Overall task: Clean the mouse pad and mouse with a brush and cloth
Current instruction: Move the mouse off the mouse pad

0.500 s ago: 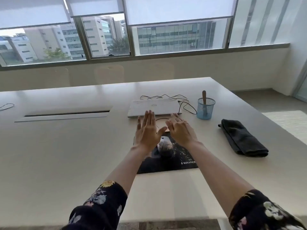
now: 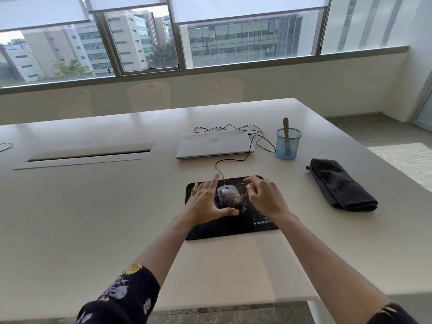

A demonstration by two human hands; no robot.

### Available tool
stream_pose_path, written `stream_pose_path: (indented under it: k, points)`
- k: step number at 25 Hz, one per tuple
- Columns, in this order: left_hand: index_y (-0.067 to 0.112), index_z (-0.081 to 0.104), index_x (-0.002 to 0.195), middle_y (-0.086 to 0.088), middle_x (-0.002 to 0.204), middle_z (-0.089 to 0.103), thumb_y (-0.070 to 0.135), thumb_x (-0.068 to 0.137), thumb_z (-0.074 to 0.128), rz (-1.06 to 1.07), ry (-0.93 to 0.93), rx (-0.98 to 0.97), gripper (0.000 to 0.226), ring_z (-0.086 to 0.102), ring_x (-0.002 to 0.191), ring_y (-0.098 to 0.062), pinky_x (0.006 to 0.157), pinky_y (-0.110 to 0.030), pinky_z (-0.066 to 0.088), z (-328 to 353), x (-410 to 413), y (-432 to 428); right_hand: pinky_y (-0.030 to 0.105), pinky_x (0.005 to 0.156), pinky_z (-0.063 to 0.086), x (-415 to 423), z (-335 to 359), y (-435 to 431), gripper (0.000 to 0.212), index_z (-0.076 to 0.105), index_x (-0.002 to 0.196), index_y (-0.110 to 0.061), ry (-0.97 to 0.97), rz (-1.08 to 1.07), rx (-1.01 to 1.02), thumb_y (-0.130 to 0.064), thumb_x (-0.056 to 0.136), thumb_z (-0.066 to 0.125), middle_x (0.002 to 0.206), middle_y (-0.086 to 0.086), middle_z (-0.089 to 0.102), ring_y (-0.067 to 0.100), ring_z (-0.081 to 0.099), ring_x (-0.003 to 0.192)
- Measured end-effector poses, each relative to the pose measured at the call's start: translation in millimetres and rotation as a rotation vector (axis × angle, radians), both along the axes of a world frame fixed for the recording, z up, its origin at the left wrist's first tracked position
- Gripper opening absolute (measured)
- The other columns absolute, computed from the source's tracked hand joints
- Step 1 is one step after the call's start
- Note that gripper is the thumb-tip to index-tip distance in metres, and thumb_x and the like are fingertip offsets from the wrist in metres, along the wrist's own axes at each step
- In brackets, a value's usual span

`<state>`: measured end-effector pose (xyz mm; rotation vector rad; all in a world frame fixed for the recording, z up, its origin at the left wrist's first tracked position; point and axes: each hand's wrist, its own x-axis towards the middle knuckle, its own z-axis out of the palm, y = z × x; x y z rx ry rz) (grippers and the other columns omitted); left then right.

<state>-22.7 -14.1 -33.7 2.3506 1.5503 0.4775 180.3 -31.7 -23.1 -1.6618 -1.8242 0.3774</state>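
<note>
The mouse (image 2: pixel 228 195) sits mid-way on the black mouse pad (image 2: pixel 222 231), nose toward the closed laptop (image 2: pixel 212 143), both speckled with crumbs. My left hand (image 2: pixel 205 202) lies spread flat on the pad just left of the mouse, thumb reaching under its near end. My right hand (image 2: pixel 264 197) rests just right of it, fingers loosely bent, holding nothing I can see.

The brush (image 2: pixel 285 127) stands upright in a blue mesh cup (image 2: pixel 286 148) toward the desk's (image 2: pixel 93 206) far right, so my right hand is nearer. The folded cloth (image 2: pixel 339 185) lies lengthwise by the right edge. Bare desk lies between; only the mouse cable (image 2: pixel 264 146) loops near the cup.
</note>
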Motion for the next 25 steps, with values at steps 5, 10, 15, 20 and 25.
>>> stream_pose_path:
  k: [5,10,15,20,25]
  points:
    - [0.026,-0.001,0.155,-0.003,0.156,0.027,0.095,0.045,0.053,-0.068,-0.012,-0.053,0.140,0.018,0.145,-0.021,0.121,-0.043,-0.002,-5,-4,14,0.037,0.087,0.050,7,-15,-8,0.033,0.064,0.116,-0.021,0.052,0.005,0.012,-0.010,0.090,0.047,0.096,-0.004,0.074,0.017,0.058,0.103]
    - [0.033,-0.005,0.153,-0.002,0.156,0.026,0.097,0.044,0.054,-0.104,-0.013,-0.105,0.140,0.015,0.146,-0.020,0.119,-0.042,-0.004,-9,-5,26,0.032,0.087,0.049,6,-15,-7,0.036,0.064,0.117,-0.021,0.087,0.002,0.040,-0.007,0.088,0.047,0.094,-0.009,0.075,0.011,0.052,0.109]
    - [0.037,-0.008,0.152,0.002,0.154,0.032,0.095,0.045,0.057,-0.116,-0.006,-0.148,0.138,0.016,0.146,-0.017,0.117,-0.047,-0.008,-8,-5,32,0.033,0.090,0.049,5,-13,-2,0.036,0.065,0.116,-0.021,0.096,0.003,0.037,-0.007,0.088,0.047,0.097,-0.009,0.074,0.009,0.052,0.110]
    - [0.037,-0.013,0.152,0.005,0.152,0.034,0.091,0.046,0.060,-0.131,0.016,-0.164,0.140,0.012,0.146,-0.015,0.117,-0.049,-0.011,-5,0,29,0.033,0.097,0.045,5,-13,-1,0.037,0.065,0.115,-0.023,0.088,-0.002,0.040,-0.007,0.087,0.047,0.096,-0.011,0.075,0.008,0.049,0.114]
    - [0.036,-0.014,0.152,0.003,0.152,0.034,0.085,0.049,0.065,-0.122,0.015,-0.177,0.139,0.013,0.145,-0.019,0.118,-0.050,-0.011,-3,1,28,0.037,0.102,0.043,6,-13,-4,0.039,0.065,0.117,-0.021,0.093,0.023,0.044,-0.005,0.087,0.047,0.104,-0.006,0.074,0.011,0.053,0.119]
